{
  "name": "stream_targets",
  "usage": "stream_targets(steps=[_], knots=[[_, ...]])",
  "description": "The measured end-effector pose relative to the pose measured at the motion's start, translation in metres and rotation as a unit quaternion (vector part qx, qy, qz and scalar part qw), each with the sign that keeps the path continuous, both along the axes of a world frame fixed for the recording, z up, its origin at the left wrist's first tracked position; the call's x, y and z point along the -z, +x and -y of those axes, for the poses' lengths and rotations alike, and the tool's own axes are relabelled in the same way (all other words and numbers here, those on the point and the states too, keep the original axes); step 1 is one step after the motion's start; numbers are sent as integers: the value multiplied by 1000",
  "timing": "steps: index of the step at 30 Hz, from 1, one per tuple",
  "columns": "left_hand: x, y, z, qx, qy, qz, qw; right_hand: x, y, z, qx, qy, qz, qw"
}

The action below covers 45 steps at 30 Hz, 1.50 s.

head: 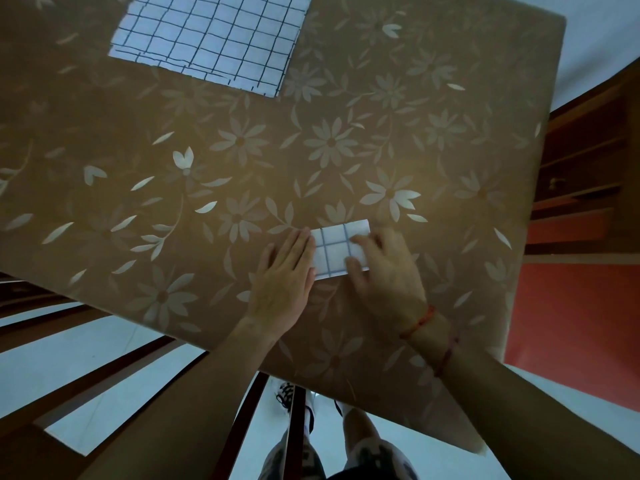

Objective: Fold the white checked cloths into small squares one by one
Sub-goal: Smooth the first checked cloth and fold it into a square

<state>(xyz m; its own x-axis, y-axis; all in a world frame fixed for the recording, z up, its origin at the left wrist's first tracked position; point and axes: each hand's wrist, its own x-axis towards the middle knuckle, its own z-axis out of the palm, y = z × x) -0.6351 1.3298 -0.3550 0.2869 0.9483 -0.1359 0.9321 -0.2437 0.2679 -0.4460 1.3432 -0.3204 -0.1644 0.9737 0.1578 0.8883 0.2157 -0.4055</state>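
A small folded white checked cloth (334,249) lies on the brown flowered tablecloth (242,188) near the front edge. My left hand (285,275) lies flat with straight fingers against the cloth's left edge. My right hand (384,271) presses down on the cloth's right part, fingers spread over it and hiding that side. A larger white checked cloth (211,32) lies spread flat at the far side of the table, partly cut off by the top of the view.
The table's right edge (540,188) borders a wooden shelf unit (581,174) and a red panel (575,313). Wooden chair slats (114,368) stand at the lower left. My feet (311,410) show below the table's front edge.
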Motion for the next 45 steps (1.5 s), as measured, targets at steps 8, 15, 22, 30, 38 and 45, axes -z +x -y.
stream_targets(steps=[8,15,22,30,38,45], knots=[[7,-2,3,18,-9,-30,999,28,-24,47,-202,-77,140,966],[8,-3,2,19,1,-47,999,32,-19,45,-215,-110,189,952],[5,-1,3,12,-9,-39,999,28,24,42,-159,-147,229,949],[2,1,3,8,-13,-43,999,19,17,29,-150,-120,197,962],[4,2,4,12,-18,-39,999,29,-11,26,-173,-116,173,963],[0,3,1,3,-29,-34,999,25,18,2,-132,-151,204,958]])
